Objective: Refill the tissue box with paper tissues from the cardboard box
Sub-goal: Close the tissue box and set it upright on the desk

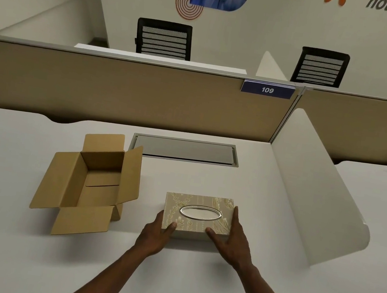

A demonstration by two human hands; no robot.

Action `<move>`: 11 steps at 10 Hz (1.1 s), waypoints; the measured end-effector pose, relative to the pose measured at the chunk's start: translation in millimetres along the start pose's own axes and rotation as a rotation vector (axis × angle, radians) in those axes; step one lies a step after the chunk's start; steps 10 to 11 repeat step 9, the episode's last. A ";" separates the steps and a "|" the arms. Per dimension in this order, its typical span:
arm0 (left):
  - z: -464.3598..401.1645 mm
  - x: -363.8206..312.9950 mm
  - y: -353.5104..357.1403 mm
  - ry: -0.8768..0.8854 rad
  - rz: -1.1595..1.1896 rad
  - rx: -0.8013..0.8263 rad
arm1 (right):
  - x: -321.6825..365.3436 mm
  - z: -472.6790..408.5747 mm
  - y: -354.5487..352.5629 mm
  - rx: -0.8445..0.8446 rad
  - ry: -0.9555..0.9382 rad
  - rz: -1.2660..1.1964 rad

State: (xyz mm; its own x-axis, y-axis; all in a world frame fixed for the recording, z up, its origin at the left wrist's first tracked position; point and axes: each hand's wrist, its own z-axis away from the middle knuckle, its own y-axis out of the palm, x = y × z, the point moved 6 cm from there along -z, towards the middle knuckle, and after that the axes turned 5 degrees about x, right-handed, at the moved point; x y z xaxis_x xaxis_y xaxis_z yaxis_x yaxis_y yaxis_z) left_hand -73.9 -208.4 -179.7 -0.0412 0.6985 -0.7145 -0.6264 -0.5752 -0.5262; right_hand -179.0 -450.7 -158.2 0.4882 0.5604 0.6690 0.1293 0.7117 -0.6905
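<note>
A beige patterned tissue box [200, 203] with a silver oval slot lies flat on the white desk [192, 284]. My left hand [155, 234] grips its near-left corner, thumb on the lid. My right hand [232, 240] clasps its right end, thumb on the lid and fingers along the side. An open brown cardboard box [91, 181] stands to the left of the tissue box, flaps spread; the part of its inside that shows holds no tissues.
A grey cable hatch [184, 149] is set in the desk behind both boxes. A tan partition [132, 92] closes the back, a white divider [314, 202] the right side. Two black chairs [163, 39] stand beyond.
</note>
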 end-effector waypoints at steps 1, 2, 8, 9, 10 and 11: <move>2.7 -3.4 1.5 0.004 0.021 0.005 | -0.2 1.1 1.3 0.003 0.037 -0.013; 4.8 -5.2 1.3 -0.002 0.036 0.008 | -2.1 -0.2 1.8 0.009 0.052 0.003; 14.6 -15.2 -15.1 0.078 0.024 -0.129 | 3.3 9.0 -9.9 -0.079 0.057 0.050; 14.1 -22.8 -22.5 0.112 0.004 -0.175 | 12.1 9.4 -22.9 -0.151 0.026 0.064; 14.1 -22.8 -22.5 0.112 0.004 -0.175 | 12.1 9.4 -22.9 -0.151 0.026 0.064; 14.1 -22.8 -22.5 0.112 0.004 -0.175 | 12.1 9.4 -22.9 -0.151 0.026 0.064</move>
